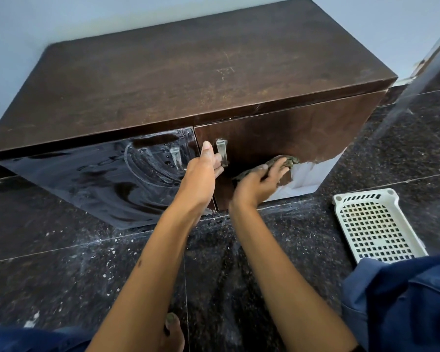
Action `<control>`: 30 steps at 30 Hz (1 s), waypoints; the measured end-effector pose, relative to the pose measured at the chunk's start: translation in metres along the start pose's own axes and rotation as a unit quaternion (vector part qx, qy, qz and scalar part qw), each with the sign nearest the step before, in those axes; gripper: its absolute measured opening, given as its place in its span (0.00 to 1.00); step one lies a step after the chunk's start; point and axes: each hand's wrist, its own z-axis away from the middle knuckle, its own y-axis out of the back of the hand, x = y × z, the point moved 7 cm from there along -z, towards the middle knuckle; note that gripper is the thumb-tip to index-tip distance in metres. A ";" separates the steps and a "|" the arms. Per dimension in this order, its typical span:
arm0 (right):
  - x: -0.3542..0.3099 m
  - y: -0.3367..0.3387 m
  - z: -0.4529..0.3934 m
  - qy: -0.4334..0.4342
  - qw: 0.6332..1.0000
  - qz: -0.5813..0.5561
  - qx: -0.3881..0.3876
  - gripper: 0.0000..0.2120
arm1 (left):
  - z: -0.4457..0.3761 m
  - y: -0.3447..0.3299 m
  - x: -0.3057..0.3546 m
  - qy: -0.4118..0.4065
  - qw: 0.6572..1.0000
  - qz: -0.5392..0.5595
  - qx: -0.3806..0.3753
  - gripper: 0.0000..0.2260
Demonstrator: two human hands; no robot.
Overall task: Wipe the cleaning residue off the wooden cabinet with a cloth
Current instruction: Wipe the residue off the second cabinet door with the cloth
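Cloth point(285, 161) pressed under right hand point(258, 182) against cabinet point(188, 80).

Wooden cabinet point(188, 80) door being wiped

A cloth point(282, 163) is pressed against the cabinet's right door by the right hand point(259, 181); the door's handle point(222, 151) is gripped by the left hand point(203, 171).

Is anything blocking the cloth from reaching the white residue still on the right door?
Nothing visible. The right hand presses the cloth flat on the right door, its edge already at the white residue. The left hand holds that door's handle, off to the side.
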 end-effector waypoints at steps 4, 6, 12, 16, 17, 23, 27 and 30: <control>0.017 0.017 -0.014 -0.013 0.999 0.024 -0.027 0.24 | 0.000 -0.003 0.000 -0.002 1.000 -0.007 -0.006 0.27; 0.039 0.024 -0.036 -0.158 0.987 -0.010 -0.036 0.24 | 0.000 -0.003 0.001 -0.001 1.000 -0.009 -0.010 0.27; 0.013 0.019 -0.039 -0.179 0.981 -0.081 0.001 0.22 | 0.003 -0.002 0.001 -0.006 1.000 -0.006 -0.013 0.27; -0.006 0.007 -0.019 -0.050 0.998 -0.028 0.010 0.21 | 0.002 0.000 0.001 -0.005 1.000 -0.013 -0.006 0.27; -0.005 0.009 -0.017 -0.036 0.999 -0.021 0.012 0.22 | 0.001 0.000 0.000 -0.002 1.000 -0.014 -0.005 0.27; 0.031 0.035 -0.056 -0.236 0.970 -0.062 0.012 0.25 | 0.002 -0.002 0.000 0.005 1.000 -0.018 -0.012 0.27; 0.005 0.028 -0.041 -0.150 0.987 -0.056 0.016 0.24 | 0.005 -0.003 0.001 0.001 1.000 -0.010 -0.018 0.26; -0.019 0.005 -0.011 -0.031 0.999 -0.034 0.004 0.23 | 0.002 0.000 0.003 -0.004 1.000 -0.019 -0.004 0.26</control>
